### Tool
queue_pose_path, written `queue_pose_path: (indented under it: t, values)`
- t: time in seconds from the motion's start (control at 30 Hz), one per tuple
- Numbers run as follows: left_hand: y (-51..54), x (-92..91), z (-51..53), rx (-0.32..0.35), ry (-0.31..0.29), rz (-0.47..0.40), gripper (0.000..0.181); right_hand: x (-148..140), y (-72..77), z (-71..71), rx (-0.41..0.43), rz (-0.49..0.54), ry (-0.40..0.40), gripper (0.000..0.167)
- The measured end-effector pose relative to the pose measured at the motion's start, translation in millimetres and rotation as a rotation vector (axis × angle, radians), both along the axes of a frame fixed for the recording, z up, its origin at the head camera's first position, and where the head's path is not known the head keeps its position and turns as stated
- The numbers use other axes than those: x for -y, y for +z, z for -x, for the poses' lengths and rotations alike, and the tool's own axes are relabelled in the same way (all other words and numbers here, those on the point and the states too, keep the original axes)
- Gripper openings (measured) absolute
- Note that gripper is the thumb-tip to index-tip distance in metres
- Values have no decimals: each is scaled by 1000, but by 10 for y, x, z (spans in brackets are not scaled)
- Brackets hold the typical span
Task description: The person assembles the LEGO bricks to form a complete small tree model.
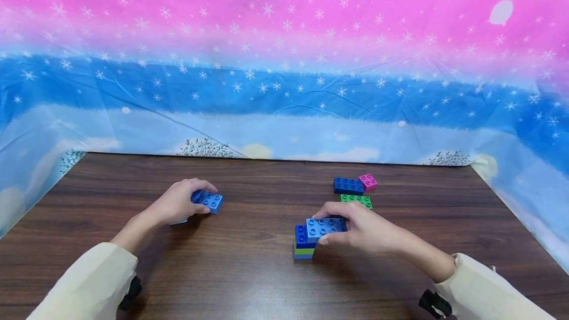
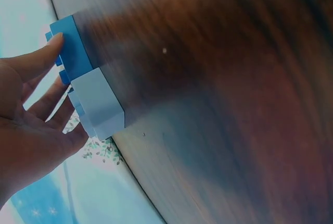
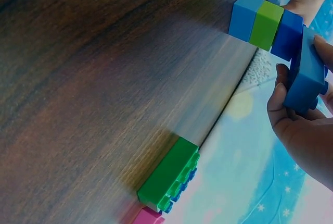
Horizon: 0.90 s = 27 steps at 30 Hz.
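Note:
My left hand (image 1: 178, 201) pinches a blue brick (image 1: 212, 203) on the left of the table, thumb and fingers on opposite sides. Beside it, partly under that hand, lies a light blue brick (image 2: 100, 104). With thumb and fingers, my right hand (image 1: 366, 226) grips a long blue brick (image 1: 321, 228), studs up, at the top of a small stack. The stack has a dark blue brick (image 1: 301, 234) above a lime green brick (image 3: 266, 24) and a lighter blue brick (image 3: 244, 16). In the right wrist view the held brick looks slightly tilted against the dark blue one; whether it is joined I cannot tell.
Behind my right hand lie a green brick (image 1: 355, 200), a dark blue brick (image 1: 348, 186) and a pink brick (image 1: 368, 181), close together. The brown wooden table (image 1: 249, 270) ends at a hanging patterned cloth (image 1: 284, 93).

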<state>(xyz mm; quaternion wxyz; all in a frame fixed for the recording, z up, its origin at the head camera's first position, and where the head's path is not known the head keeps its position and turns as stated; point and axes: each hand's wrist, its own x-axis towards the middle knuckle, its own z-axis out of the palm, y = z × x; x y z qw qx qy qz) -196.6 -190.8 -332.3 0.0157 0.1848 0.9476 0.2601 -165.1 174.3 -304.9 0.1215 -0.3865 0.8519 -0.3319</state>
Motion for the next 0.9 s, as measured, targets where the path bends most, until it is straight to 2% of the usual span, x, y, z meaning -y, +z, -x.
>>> queue_pose_path:
  t: [0.6,0.9]
  values:
    - [-14,-59,-24,-22,-44,18,29,3,-4,-1,9,-4,-9,32]
    - [42,-100,-42,-80,-69,2,30,4,-4,5,11,-3,-11,32]
